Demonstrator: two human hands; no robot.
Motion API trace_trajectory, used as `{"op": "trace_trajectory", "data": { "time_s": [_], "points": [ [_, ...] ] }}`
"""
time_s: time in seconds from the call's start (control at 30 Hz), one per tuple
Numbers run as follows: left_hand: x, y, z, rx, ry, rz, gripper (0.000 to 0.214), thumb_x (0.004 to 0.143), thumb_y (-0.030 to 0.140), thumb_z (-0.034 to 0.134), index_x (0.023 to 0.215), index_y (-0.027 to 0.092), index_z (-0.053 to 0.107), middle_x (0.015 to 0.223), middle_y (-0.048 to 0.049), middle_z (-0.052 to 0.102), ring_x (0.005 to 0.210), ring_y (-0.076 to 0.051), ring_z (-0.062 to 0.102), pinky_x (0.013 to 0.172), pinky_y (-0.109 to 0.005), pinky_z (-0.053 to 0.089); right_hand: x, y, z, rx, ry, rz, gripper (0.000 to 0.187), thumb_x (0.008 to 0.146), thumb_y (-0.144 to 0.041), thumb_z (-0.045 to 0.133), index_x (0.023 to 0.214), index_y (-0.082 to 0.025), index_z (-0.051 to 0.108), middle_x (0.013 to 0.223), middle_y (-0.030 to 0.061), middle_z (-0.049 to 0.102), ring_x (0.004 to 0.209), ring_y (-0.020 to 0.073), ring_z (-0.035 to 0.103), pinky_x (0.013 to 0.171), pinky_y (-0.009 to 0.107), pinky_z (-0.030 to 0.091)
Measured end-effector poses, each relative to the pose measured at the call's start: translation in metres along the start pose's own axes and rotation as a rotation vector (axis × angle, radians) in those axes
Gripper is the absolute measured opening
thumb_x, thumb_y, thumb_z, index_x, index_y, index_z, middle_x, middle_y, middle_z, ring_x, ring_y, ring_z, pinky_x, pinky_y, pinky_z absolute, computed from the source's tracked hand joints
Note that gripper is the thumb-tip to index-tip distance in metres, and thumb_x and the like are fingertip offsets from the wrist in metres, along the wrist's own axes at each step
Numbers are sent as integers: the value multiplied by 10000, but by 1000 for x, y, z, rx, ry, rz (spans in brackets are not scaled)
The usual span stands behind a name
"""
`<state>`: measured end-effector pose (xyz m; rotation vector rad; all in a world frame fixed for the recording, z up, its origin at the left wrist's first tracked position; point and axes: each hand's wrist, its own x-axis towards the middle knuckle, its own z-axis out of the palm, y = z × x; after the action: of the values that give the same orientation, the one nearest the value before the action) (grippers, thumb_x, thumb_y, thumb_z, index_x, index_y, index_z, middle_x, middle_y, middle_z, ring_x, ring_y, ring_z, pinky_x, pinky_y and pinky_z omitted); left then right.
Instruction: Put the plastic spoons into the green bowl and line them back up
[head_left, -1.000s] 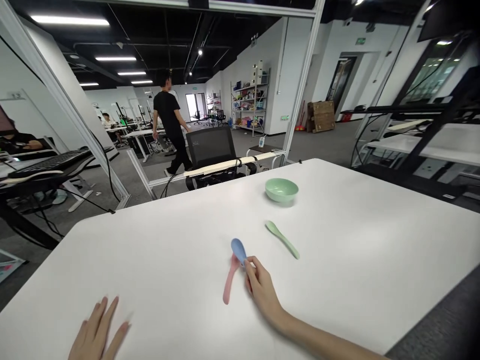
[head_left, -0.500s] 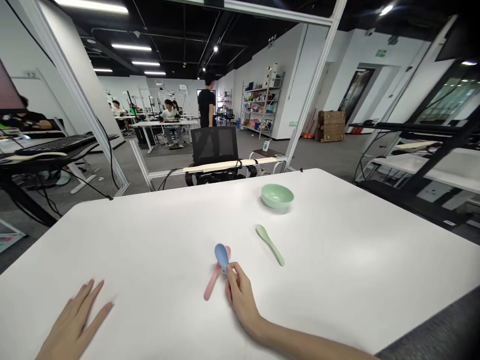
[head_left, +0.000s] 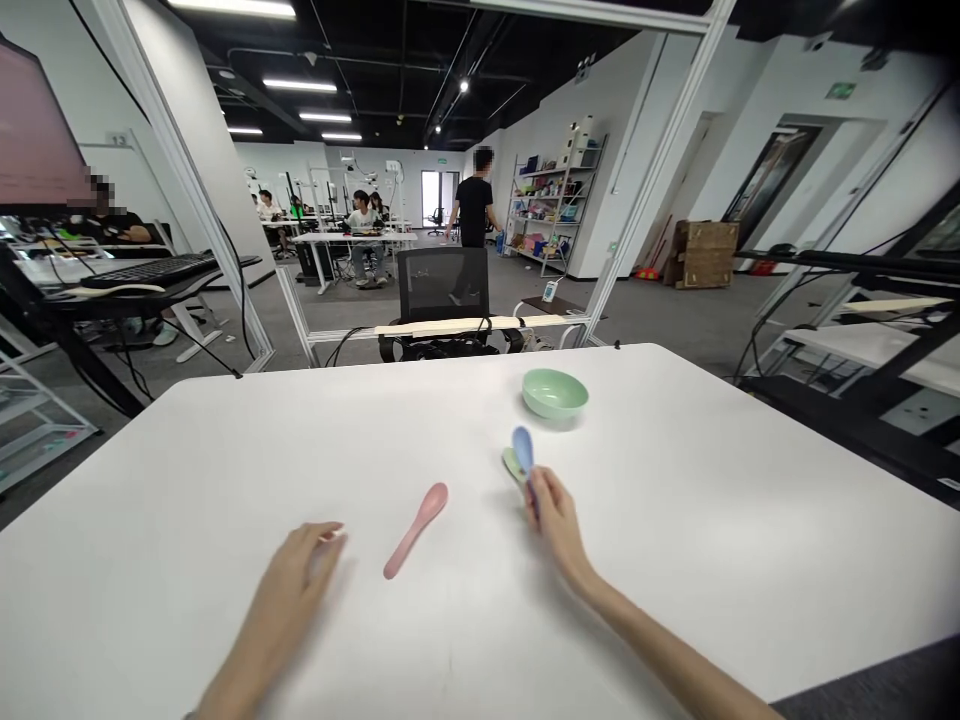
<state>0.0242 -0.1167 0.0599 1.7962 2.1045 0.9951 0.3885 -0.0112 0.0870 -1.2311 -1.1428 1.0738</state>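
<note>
My right hand (head_left: 553, 512) pinches the handle of a blue plastic spoon (head_left: 523, 450), whose bowl points up and away from me. That spoon overlaps the bowl end of a pale green spoon (head_left: 513, 465), which is mostly hidden; I cannot tell if they touch. A pink spoon (head_left: 417, 530) lies alone on the white table (head_left: 187, 450), angled between my hands. My left hand (head_left: 301, 570) hovers just left of the pink spoon, its fingers curled and holding nothing visible. A green bowl (head_left: 555, 393) stands upright at the table's far side, just beyond the blue spoon.
Beyond the table's far edge stand a black office chair (head_left: 442, 290) and a metal frame. A keyboard (head_left: 150, 270) sits on a desk at left. A person in black (head_left: 475, 210) stands farther back, near seated people and a loaded shelf (head_left: 556, 195).
My right hand has carried the blue spoon up and right, from the pink spoon to the green one. My left hand moved right and curled. The person in black moved farther away.
</note>
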Motion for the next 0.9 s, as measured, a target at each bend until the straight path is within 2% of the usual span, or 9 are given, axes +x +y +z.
{"op": "trace_trajectory", "data": {
  "time_s": [0.1,0.17,0.27,0.33,0.43,0.53,0.7,0.83,0.9],
  "points": [
    [0,69,42,7,-143,23,448,956,684,517,1067,292,705,1034,-100,777,928,-304,758,803,-459,625,33,-1,-70,-183,187,-93,724,748,-802,737,1138,-201,631,752,-48,541,485,119,418,468,290,337],
    [2,96,59,65,-193,20,416,950,653,525,996,262,660,967,-104,751,847,-295,731,735,-437,592,50,3,-117,-338,241,-109,729,749,-819,695,1123,-195,648,774,-25,574,509,143,463,505,313,369],
    [5,113,70,164,-217,32,323,1003,508,399,861,263,553,848,-75,692,770,-254,665,714,-393,523,66,18,-166,-588,271,-113,760,761,-900,576,1024,-196,693,720,11,605,585,196,523,584,348,416],
    [6,117,71,216,-237,45,317,1013,418,292,788,279,467,783,-59,643,732,-237,605,713,-383,472,72,32,-178,-697,266,-133,822,760,-961,490,953,-193,713,735,63,659,672,242,581,666,383,464],
    [6,122,67,223,-284,10,321,998,418,218,730,304,352,704,-30,552,662,-220,497,685,-383,398,77,52,-167,-799,231,-196,891,823,-987,352,896,-187,739,861,157,742,806,305,644,784,433,501],
    [3,132,63,83,-322,-93,386,1001,553,222,715,303,290,665,23,443,625,-189,403,653,-357,338,78,63,-144,-926,188,-243,858,966,-872,276,927,-176,776,923,196,758,867,329,661,835,447,500],
    [0,151,68,-350,-343,-271,592,900,847,343,709,289,289,689,63,305,655,-163,330,632,-320,306,77,58,-130,-1159,192,-227,614,1085,-596,396,1062,-141,809,969,205,737,976,342,671,888,447,490],
    [-1,161,85,-610,-330,-347,662,837,930,374,718,279,401,707,51,383,680,-167,383,672,-324,371,55,38,-117,-1031,266,-296,631,1064,-626,420,1234,-128,768,1126,227,711,1055,361,640,938,510,501],
    [-5,168,94,-694,-379,-390,686,828,943,370,774,269,489,744,31,464,703,-177,441,698,-332,409,31,23,-97,-821,180,-348,680,1041,-700,415,1255,-154,758,1139,208,708,1037,344,642,943,509,517]
  ]
}}
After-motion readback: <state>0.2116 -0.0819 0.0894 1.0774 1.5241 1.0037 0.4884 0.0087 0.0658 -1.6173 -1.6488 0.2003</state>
